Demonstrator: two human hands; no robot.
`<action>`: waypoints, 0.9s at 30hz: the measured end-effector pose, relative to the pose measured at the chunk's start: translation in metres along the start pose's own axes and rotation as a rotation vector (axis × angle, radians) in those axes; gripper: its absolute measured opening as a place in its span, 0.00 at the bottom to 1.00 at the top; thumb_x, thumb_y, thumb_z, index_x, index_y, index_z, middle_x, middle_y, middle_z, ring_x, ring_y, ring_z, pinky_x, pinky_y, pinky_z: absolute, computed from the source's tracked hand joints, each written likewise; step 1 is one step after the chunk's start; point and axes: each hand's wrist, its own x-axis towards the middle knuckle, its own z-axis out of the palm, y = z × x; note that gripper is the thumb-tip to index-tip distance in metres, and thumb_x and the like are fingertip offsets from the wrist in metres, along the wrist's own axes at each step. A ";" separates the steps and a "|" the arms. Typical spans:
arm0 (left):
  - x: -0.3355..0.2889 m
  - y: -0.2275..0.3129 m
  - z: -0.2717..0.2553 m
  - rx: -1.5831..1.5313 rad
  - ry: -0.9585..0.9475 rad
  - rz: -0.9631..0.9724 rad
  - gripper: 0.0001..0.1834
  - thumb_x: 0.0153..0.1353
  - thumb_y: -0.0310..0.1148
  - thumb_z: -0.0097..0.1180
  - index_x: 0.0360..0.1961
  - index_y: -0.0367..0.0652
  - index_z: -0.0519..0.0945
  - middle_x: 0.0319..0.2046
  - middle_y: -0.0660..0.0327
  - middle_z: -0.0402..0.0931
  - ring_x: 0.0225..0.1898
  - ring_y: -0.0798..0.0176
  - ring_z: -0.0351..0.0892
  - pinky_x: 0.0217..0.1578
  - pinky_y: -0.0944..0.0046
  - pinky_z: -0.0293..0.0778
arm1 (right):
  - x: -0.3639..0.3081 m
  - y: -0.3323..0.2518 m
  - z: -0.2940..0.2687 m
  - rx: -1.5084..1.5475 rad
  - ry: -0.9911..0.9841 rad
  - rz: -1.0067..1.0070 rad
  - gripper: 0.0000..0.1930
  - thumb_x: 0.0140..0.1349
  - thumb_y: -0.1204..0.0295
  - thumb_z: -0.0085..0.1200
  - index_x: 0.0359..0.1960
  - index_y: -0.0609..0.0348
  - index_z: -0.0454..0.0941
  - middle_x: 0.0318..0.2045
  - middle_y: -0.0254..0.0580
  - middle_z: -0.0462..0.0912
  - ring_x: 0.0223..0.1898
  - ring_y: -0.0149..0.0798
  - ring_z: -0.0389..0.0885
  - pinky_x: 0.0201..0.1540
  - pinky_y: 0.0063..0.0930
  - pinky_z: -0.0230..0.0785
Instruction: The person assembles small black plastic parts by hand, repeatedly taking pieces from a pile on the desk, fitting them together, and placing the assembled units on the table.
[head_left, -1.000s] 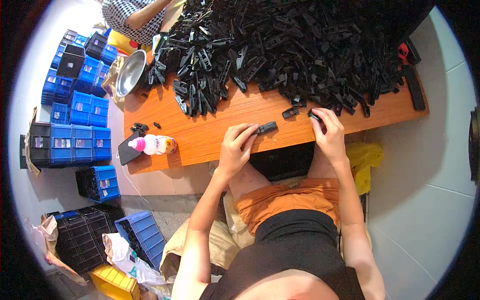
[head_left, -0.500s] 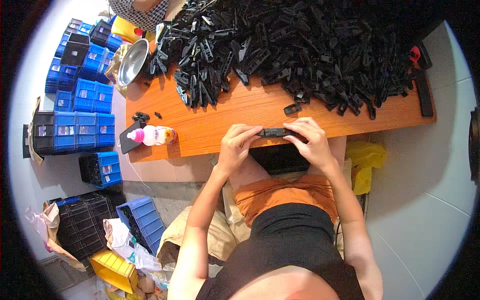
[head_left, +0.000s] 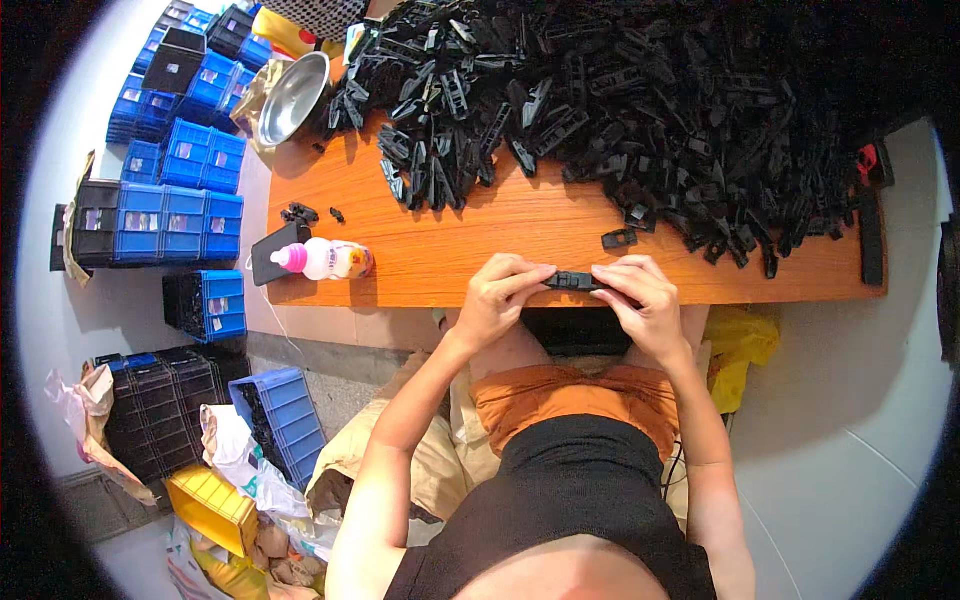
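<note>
Between my two hands, over the table's near edge, is a small elongated black plastic part (head_left: 573,281). My left hand (head_left: 500,296) pinches its left end between thumb and fingers. The other end is gripped the same way by my right hand (head_left: 642,300). My fingertips cover both ends, so only the middle shows. A single black plastic piece (head_left: 620,239) lies on the wood just beyond my right hand. Farther back spreads a large heap of similar black plastic parts (head_left: 600,130).
The wooden table (head_left: 450,250) carries a bottle with a pink cap (head_left: 325,259), a dark flat device (head_left: 275,255) and a few small black bits (head_left: 299,213). A metal bowl (head_left: 295,98) sits at the far left corner. Stacked blue crates (head_left: 180,222) stand at left, a yellow bag (head_left: 738,345) at right.
The view has shifted, so the table and heap sit differently in the picture. Both hands still hold the black part by its ends, which now looks shorter between them.
</note>
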 end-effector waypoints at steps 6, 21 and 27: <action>-0.001 -0.002 0.000 0.022 -0.012 0.009 0.19 0.47 0.20 0.63 0.43 0.45 0.84 0.32 0.59 0.80 0.36 0.56 0.77 0.40 0.61 0.74 | 0.000 0.001 0.006 0.008 -0.003 0.002 0.17 0.44 0.82 0.65 0.39 0.60 0.83 0.38 0.40 0.85 0.40 0.42 0.79 0.45 0.31 0.74; -0.001 -0.006 -0.001 0.004 -0.039 -0.047 0.20 0.48 0.19 0.62 0.44 0.45 0.84 0.33 0.57 0.80 0.38 0.54 0.77 0.41 0.60 0.74 | 0.005 0.008 0.006 0.007 0.021 -0.047 0.16 0.44 0.82 0.65 0.38 0.59 0.84 0.37 0.41 0.85 0.39 0.42 0.80 0.43 0.32 0.75; -0.008 -0.004 0.002 -0.022 -0.033 -0.011 0.18 0.49 0.21 0.63 0.43 0.46 0.85 0.33 0.58 0.80 0.37 0.57 0.79 0.40 0.61 0.75 | 0.001 -0.009 0.005 -0.068 -0.059 -0.045 0.15 0.43 0.81 0.66 0.37 0.59 0.84 0.35 0.41 0.85 0.39 0.41 0.81 0.43 0.31 0.73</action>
